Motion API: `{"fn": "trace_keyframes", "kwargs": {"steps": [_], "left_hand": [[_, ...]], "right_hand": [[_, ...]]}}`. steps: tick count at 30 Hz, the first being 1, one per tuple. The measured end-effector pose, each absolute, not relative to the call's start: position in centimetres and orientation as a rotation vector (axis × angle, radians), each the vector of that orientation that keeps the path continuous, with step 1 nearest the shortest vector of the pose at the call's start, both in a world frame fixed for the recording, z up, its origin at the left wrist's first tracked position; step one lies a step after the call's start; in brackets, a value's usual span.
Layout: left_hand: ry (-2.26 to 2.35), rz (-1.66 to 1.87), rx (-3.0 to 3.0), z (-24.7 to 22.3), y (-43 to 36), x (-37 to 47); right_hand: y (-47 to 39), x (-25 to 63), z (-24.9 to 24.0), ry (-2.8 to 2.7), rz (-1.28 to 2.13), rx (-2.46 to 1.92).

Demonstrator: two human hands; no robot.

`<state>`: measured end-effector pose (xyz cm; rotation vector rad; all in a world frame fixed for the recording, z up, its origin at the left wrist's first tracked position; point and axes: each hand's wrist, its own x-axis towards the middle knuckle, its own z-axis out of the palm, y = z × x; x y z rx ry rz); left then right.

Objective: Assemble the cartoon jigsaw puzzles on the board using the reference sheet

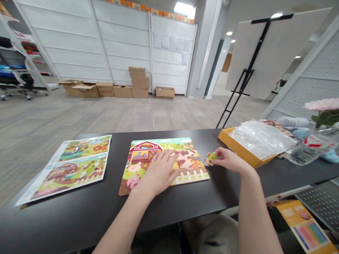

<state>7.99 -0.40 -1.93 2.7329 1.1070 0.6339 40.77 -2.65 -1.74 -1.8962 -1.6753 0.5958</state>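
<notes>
Past my hands I see a grey carpeted floor (107,114) running to a white panelled wall (121,43). Brown cardboard boxes (120,88) sit stacked along its foot. Far off to their left stands a black office chair (9,66) beside white slanted shelving (28,47). Off to their right leans a white board on a black easel (256,52). Ceiling lights (183,8) glow overhead.

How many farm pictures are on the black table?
2: the puzzle board under the left hand, and the printed sheet lying to its left. The right hand holds a puzzle piece.
</notes>
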Motion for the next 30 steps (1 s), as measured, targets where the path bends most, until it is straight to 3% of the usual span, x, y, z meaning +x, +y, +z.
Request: {"fn": "trace_keyframes", "kwargs": {"steps": [3,12,19,30], "left_hand": [[1.116,0.666,2.705,-1.7,0.1,7.0],[1.112,0.967,2.143,-0.7,2.0,5.2],[1.007,0.846,1.965,-0.7,2.0,5.7],[1.094,0.784,1.99,-2.2,2.5,5.3]], "right_hand": [[-2.8,40.2,-0.7,-1.61,0.745,-1.71],[-0.9,32.1,1.1,-1.824,0.611,-1.442],[1.0,26.7,0.2,-1.858,0.901,-1.337],[1.1,26.8,-0.3,-1.891,0.95,-1.413]]}}
